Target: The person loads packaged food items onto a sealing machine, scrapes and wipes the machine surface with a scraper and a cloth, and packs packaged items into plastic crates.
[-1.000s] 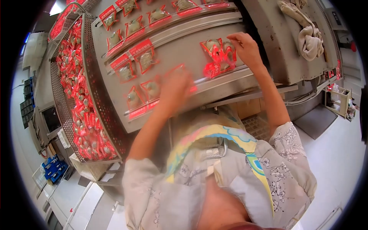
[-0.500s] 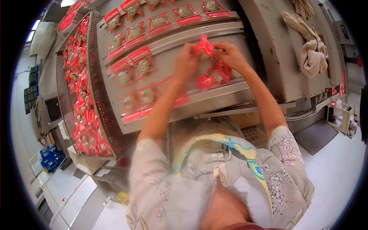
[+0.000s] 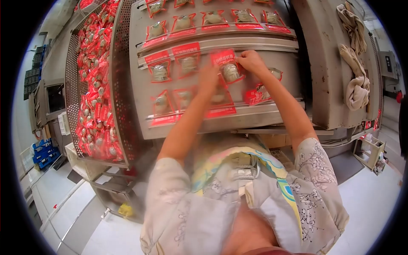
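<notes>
Head view: packet rows (image 3: 160, 72) laid, right hand (image 3: 250, 60) pinching one packet (image 3: 231, 73), left hand (image 3: 208, 77) blurred, grip unclear, loose packets (image 3: 256, 95) unaligned.

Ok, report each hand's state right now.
Left hand: blurred at the left side of a red-topped packet; grip cannot be told.
Right hand: closed, pinching that packet's upper right edge.

At least fourteen red-and-clear plastic packets (image 3: 213, 18) lie on the grey steel tabletop (image 3: 142, 100). One perforated metal basket (image 3: 122, 63) flanks its left edge.
</notes>
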Demonstrator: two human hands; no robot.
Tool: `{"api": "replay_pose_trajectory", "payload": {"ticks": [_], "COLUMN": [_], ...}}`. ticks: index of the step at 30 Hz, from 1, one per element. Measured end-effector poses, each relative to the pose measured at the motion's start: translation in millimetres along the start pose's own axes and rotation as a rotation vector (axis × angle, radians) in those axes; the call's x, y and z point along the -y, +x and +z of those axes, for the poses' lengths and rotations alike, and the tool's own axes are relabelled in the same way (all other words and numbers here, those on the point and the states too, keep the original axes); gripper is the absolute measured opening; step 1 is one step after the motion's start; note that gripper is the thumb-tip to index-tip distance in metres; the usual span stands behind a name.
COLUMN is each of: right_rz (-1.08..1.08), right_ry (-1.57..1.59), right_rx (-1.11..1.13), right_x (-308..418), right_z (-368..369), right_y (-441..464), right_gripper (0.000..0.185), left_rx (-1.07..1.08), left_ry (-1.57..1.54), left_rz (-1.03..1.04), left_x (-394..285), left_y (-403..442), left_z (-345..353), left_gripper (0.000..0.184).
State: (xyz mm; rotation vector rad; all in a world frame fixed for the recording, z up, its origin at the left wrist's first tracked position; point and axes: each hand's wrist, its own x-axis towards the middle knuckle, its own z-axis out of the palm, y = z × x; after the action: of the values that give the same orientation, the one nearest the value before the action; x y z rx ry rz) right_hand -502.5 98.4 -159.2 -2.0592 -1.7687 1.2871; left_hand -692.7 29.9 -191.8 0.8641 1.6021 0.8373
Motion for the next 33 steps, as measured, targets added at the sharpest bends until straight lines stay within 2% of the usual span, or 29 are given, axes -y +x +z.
{"api": "replay_pose_trajectory", "payload": {"ticks": [2,3,5,9,12,14,15,17,20,21,22,24,25,28,29,31,33], "right_rz": [0.052,0.078,0.015,-0.009,-0.028,-0.081,-0.103,-0.043,0.004,0.015,0.026,-0.037,-0.071,-0.353,-0.397,-0.405,-0.371], "right_ry": [-0.013,-0.022,0.081,0.201,0.335,0.321,0.313,0.412,0.7,0.831,0.961,0.674,0.532,-0.19,-0.222,-0.272,-0.284], "right_rx": [0.066,0.097,0.002,-0.143,-0.16,-0.296,-0.359,-0.341,-0.284,-0.253,-0.221,-0.286,-0.315,-0.775,-0.788,-0.663,-0.536], "right_x": [12,17,2,16,2,2,4,8,16,21,23,17,17,56,66,74,80], "right_z": [3,3,20,19,26,30,32,35,36,34,33,30,28,7,2,-2,-8], "right_y": [-1,-1,13,-4,5,8,6,0,-8,-14,-18,-16,-15,-33,-31,-16,-3], "right_gripper": [0.03,0.028,0.029,0.029,0.028,0.029,0.03,0.028,0.022,0.02,0.018,0.019,0.02,0.021,0.022,0.019,0.02], "left_rx": [0.038,0.061,0.103,0.128,0.127,0.102,0.088,0.06,-0.084,-0.219,-0.188,-0.128,-0.096,-0.122,-0.103,-0.062,-0.123], "left_ry": [-0.283,-0.386,-0.593,-0.599,-0.684,-0.768,-0.722,-0.623,-0.148,-0.107,0.077,0.453,0.555,0.797,0.787,0.772,0.782], "left_rz": [-0.317,-0.377,-0.497,-0.495,-0.523,-0.483,-0.461,-0.412,0.134,0.342,0.491,0.789,0.863,0.991,0.98,0.956,0.979], "left_x": [-39,-42,-45,-56,-59,-44,-47,-52,-55,-56,-59,-71,-75,-59,-60,-62,-61], "left_y": [-24,-24,-21,-20,-18,-3,-2,-2,-33,-52,-63,-73,-71,-47,-43,-39,-35], "left_z": [-7,-9,-13,-14,-9,-2,-1,-3,-1,6,2,-6,-7,-1,-1,-3,-1], "left_gripper": [0.021,0.02,0.021,0.024,0.025,0.025,0.026,0.032,0.038,0.051,0.054,0.061,0.06,0.053,0.05,0.045,0.045]}}
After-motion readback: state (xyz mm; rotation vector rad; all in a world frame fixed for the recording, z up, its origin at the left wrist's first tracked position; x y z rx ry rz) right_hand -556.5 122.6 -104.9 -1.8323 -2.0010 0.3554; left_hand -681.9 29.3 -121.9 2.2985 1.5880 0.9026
